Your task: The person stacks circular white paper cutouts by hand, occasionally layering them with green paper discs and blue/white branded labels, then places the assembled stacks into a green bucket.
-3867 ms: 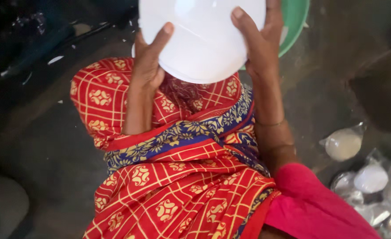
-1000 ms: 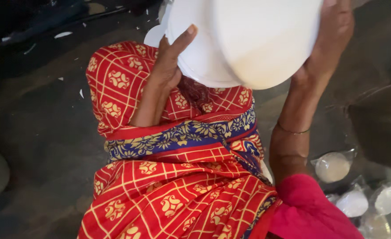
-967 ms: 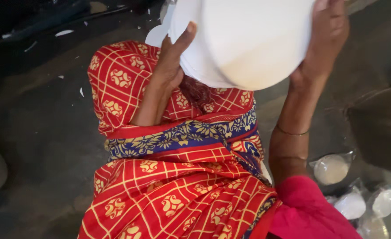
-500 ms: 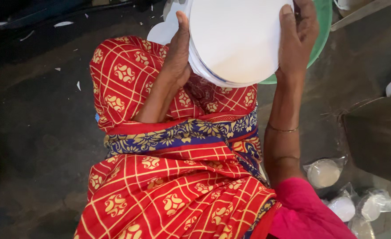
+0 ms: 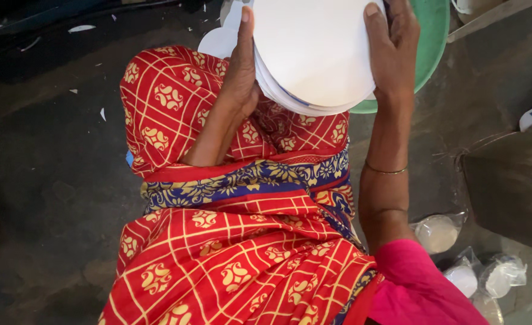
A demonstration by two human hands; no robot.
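Fingers first: the left hand (image 5: 240,72) has its fingers (image 5: 244,27) pressed together and laid flat against the left edge of the white discs (image 5: 314,51), fingertips pointing up. Over on the other edge, the right hand (image 5: 392,51) answers with its fingers (image 5: 374,30) curled onto the face of the stack, clamping it from the right. So the discs sit squeezed between both hands, held up above the lap, the top one showing a plain round face and several thin edges fanning out beneath it at the lower left.

Below the hands, a red patterned cloth (image 5: 218,241) with a blue and gold band covers the knees. One more white disc (image 5: 218,42) peeks out just behind the left wrist. A thin bangle (image 5: 386,171) rings the right forearm, and a pink sleeve (image 5: 416,289) shows at the bottom.

Behind the stack, a green basin (image 5: 431,36) sits on the floor (image 5: 49,180), partly hidden by the discs. Far right, near the floor's lower right corner, small clear bags (image 5: 437,232) of something white lie bunched together beside a dark slab (image 5: 513,186).
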